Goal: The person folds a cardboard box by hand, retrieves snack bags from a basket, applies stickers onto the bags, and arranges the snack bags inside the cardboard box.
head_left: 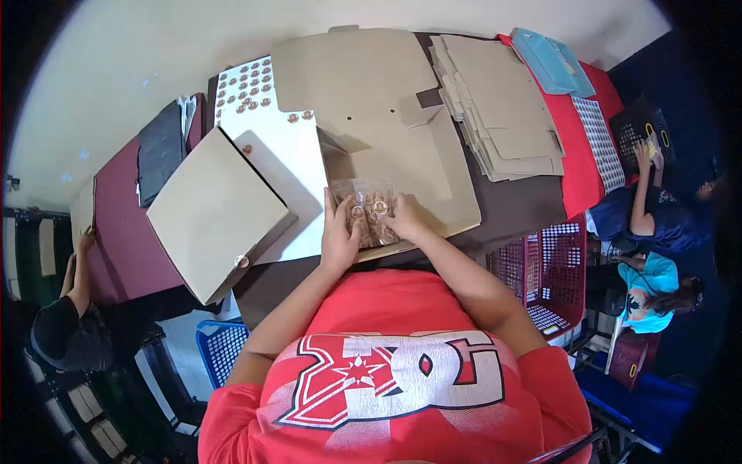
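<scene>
Two clear bags of brown pieces [372,224], each with a round sticker, lie side by side at the near edge of an open cardboard box [433,162]. My left hand [340,232] is closed on the left bag, its thumb over the front. The right bag is gripped by my right hand [403,220] at its right side. The box lid stands open away from me. On the left, a closed cardboard box [216,213] carries a round sticker on its near edge and rests partly on a white sheet [290,155] with round stickers.
Flattened cardboard [502,108] is stacked at the right, beside a blue container [550,62] and a sticker sheet [599,143] on red cloth. A maroon basket [545,271] stands at lower right. Other people are at both sides. A black folder [162,151] lies left.
</scene>
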The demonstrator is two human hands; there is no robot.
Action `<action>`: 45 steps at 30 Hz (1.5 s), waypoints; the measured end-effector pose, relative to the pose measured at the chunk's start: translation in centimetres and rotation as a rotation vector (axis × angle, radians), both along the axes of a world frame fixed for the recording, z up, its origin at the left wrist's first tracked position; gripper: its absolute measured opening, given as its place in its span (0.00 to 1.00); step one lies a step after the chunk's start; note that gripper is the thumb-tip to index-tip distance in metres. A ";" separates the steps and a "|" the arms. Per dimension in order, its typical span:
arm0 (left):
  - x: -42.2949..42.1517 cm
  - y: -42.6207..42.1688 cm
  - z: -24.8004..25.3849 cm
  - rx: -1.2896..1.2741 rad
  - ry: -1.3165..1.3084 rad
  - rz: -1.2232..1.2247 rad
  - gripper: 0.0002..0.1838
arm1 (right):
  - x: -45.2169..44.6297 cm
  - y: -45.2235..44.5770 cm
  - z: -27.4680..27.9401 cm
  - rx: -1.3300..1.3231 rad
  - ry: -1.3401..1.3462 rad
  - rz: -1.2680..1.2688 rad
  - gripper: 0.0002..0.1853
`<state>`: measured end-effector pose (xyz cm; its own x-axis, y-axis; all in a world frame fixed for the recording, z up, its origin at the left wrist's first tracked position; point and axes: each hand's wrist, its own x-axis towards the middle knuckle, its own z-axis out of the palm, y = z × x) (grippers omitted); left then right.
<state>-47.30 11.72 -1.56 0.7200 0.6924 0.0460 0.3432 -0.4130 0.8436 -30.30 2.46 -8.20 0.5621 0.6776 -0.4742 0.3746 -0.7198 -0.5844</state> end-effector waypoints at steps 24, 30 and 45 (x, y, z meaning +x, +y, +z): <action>2.0 -6.3 1.8 0.331 -0.263 -0.439 0.30 | -0.3 -13.0 24.6 0.994 -0.392 0.261 0.12; 8.5 -13.7 3.0 0.228 -0.396 -0.736 0.25 | -2.6 -25.7 34.3 1.420 -0.729 0.194 0.11; 16.9 -38.3 -1.4 0.076 -0.113 -1.169 0.19 | -6.2 -55.2 11.0 0.510 -0.119 -0.790 0.17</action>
